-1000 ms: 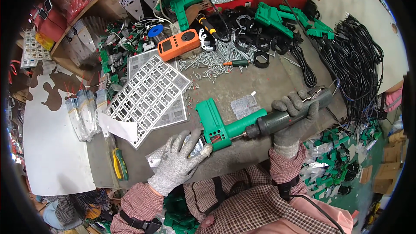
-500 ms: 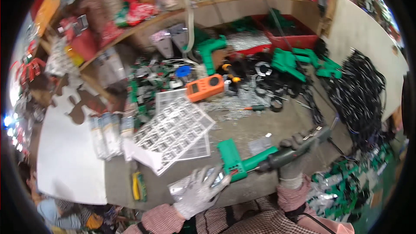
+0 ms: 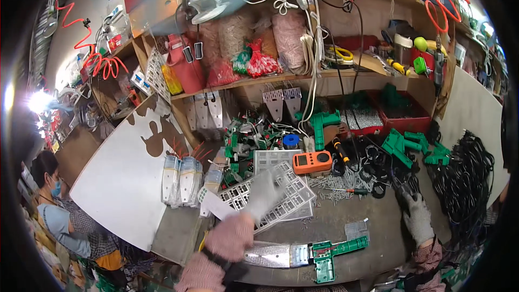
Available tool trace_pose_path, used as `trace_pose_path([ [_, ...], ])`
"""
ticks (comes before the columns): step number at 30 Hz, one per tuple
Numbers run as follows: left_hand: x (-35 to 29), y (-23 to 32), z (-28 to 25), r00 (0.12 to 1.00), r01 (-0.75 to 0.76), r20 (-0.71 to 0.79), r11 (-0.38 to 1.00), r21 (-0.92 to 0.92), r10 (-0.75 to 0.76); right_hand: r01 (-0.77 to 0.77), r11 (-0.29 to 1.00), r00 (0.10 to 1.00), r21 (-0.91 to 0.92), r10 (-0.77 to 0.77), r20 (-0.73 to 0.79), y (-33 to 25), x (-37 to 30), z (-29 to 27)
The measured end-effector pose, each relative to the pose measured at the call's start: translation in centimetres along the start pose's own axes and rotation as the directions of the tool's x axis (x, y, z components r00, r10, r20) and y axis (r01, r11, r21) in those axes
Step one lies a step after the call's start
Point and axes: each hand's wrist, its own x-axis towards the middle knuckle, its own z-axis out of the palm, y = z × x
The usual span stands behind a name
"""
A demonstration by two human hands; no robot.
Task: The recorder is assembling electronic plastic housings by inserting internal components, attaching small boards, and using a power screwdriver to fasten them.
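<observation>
My left hand (image 3: 265, 192), in a pale glove and smeared by motion, is over a white grid-like sheet of cut-out parts (image 3: 294, 181); its fingers cannot be made out. My right hand (image 3: 419, 220), also gloved, reaches forward at the right, its fingertips merging with dark cable-like strands (image 3: 401, 181); whether it grips them is unclear. Between the hands, near the front edge, lies a green plastic housing (image 3: 324, 262) with its inner parts showing. A long silver piece (image 3: 270, 254) extends from it to the left. A small clear bag (image 3: 357, 230) touches the housing's arm.
An orange meter (image 3: 312, 162), loose screws (image 3: 346, 181) and a screwdriver (image 3: 348, 191) lie farther back. Green gun-shaped shells (image 3: 400, 146) and a black cable heap (image 3: 465, 167) are at right. Bagged silver pieces (image 3: 181, 181) lie left. A co-worker (image 3: 65, 216) sits far left.
The view has tilted up. My right hand has left the housing and moved away right; the dark power screwdriver it held is no longer seen. My left hand has let go and moved forward over the sheet.
</observation>
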Motion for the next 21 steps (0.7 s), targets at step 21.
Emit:
trace_pose_path([
  [21, 10.8, -2.3, -4.2, 0.849, -0.114, -0.524, 0.992, -0.054, 0.069, 0.579, 0.632, 0.810, 0.515, -0.519, -0.274, -16.1, 1.9, -1.8],
])
